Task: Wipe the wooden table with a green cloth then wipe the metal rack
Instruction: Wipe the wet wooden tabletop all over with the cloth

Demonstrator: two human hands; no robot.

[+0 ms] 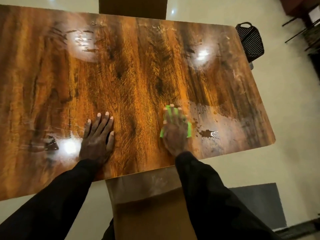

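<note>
1. Under the right hand (174, 134) lies the green cloth (169, 116), folded small. The fingers are spread straight across it and press it flat to the wooden table (138, 66); bright edges of cloth show between the fingers and on both sides of the palm.
2. Just left of it, apart from the cloth, the left hand (96, 137) rests palm down on the bare wood with its fingers straight and slightly fanned. It holds nothing and looks to be bracing the body.
3. Close to the right of the cloth sits a small puddle (208, 133), with scattered droplets (199, 111) beyond it towards the far right. That patch does not look wiped yet.
4. Left of the left hand, a dark wet smear (52, 145) lies beside a lamp reflection. Far beyond both hands, streaky wet marks (81, 40) cross the top, which suggests that liquid was spread there but not dried.
5. My judgement: the table wipe is under way and well short of finished. The near right corner, the near left and the far streaks all need passes.
6. Beyond the table's far right corner a black slatted basket (250, 40) stands on the floor. Further right are dark thin frames (299, 30), blurred; I cannot tell whether they are the metal rack. Either way, the rack step has not begun.
</note>
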